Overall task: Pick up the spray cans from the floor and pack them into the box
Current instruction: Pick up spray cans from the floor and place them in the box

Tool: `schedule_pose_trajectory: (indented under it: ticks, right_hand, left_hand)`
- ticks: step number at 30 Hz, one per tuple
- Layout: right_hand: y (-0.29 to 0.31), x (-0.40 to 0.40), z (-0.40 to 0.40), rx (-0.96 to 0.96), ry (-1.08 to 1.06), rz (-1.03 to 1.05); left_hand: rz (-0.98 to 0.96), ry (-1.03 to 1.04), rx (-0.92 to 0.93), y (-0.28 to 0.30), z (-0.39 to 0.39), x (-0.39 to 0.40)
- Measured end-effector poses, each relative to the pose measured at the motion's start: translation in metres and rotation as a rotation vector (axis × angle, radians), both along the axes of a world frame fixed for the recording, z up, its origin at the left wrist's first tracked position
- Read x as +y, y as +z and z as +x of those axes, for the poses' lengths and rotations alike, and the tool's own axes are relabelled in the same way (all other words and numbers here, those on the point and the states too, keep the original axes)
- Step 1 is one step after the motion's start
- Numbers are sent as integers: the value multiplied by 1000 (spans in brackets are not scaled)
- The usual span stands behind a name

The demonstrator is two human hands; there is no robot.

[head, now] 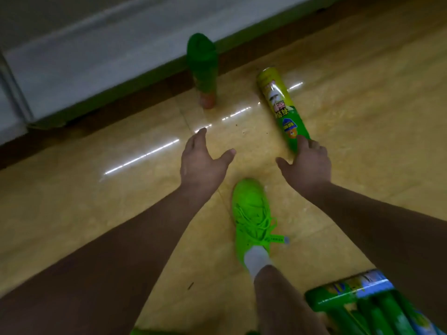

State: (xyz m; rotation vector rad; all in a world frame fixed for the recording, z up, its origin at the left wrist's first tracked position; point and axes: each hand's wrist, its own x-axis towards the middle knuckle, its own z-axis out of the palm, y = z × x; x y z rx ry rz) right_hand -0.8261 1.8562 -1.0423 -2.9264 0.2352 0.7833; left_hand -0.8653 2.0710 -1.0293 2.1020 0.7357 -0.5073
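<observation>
Upright can [202, 68] left of lying can [281, 105]; shoe [252, 211] nearer.

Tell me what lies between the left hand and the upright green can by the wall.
In the head view, only bare glossy floor separates the left hand from the upright green can; nothing lies on that stretch.

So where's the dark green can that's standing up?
In the head view, the dark green can stands upright on the floor by the wall's baseboard, beyond the left hand and left of the lying yellow-green can.
</observation>
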Motion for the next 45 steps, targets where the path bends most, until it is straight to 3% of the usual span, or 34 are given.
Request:
schedule_pose_trajectory:
  ticks: [8,14,21,27,36,45]
  right_hand:
    - [-56,-43,51,105,-127,57]
    - [-93,-30,86,142,-152,58]
    - [-120,-19,98,76,-144,-41]
    - [-140,-20,97,-4,-166,-83]
    - [-136,-16,87,210,-254,65]
    - [-85,22,64,240,-442,371]
  left_hand:
    - [-7,431,19,-51,105,-20]
    - [16,441,-217,-72,141,-8]
    - [-28,637,-347,-88,150,-9]
    - [-15,620,-384,-94,149,-12]
    - [-37,641,-291,-98,130,-11]
    - [-21,682,-191,-53,73,8]
